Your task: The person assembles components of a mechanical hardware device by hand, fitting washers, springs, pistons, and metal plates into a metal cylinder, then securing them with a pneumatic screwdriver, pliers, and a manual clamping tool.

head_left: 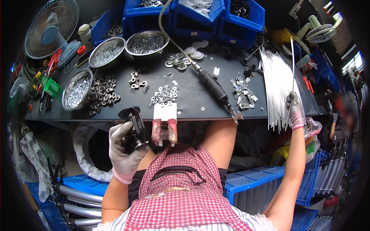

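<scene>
My left hand [124, 150], in a grey-white glove, is wrapped round a black plastic part [137, 124] with a wide flat top and a metal end. It holds this part up before the table's front edge, left of a small fixture [165, 131] with red-wrapped jaws. At the right, my gloved right hand [295, 109] is closed on a thin metal rod [292, 61] that stands up from the fist. That hand rests over the right side of a bundle of silvery rods [274, 88] laid on the table.
A pneumatic screwdriver [212, 86] on a hose lies mid-table, its tip over the front edge. Metal bowls [78, 89] of small hardware stand at the left. Loose washers [165, 94] and brackets [246, 96] lie about. Blue bins [241, 23] line the back; a fan [52, 29] stands far left.
</scene>
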Demonstrator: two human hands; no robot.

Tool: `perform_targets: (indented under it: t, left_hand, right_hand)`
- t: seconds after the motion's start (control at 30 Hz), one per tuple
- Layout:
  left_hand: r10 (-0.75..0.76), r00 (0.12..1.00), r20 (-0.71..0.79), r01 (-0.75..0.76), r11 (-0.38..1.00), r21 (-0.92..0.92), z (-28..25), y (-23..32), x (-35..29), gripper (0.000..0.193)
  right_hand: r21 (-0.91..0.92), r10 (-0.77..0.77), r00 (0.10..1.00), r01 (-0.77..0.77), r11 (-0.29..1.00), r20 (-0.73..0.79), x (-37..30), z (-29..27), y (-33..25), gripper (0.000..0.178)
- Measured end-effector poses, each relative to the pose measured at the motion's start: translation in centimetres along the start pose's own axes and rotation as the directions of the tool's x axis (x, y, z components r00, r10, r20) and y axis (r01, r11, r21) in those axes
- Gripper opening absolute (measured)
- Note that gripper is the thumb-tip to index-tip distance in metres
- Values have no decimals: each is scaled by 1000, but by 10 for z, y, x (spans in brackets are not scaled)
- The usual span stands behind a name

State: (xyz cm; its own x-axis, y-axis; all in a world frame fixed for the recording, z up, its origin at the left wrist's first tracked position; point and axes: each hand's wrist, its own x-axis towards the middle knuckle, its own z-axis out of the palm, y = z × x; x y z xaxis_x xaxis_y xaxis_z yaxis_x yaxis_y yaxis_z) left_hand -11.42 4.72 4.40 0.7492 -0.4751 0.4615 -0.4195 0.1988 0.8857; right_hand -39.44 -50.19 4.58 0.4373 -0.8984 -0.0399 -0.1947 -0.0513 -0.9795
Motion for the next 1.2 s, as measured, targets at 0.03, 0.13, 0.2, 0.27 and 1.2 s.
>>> perform_targets:
  t: [0.03,0.13,0.2,0.27,1.2]
  left_hand:
    - [-8,1000,28,8,1000,-11,0,2,3,62]
    - [-32,991,133,47,992,-117,-2,15,8,61]
    - [-30,986,167,56,987,-153,-1,22,13,61]
    - [8,984,177,46,952,-303,-1,17,20,61]
    - [-389,850,354,519,514,-682,21,41,31,58]
  right_hand:
    - [224,-92,992,71,972,82,-26,25,-13,23]
    - [569,-307,930,142,810,205,-86,83,-42,20]
    - [810,-434,836,-21,586,335,-115,119,-54,29]
    - [878,-538,786,-12,479,305,-133,166,-68,29]
    - [592,-226,912,-23,806,343,-291,359,-116,11]
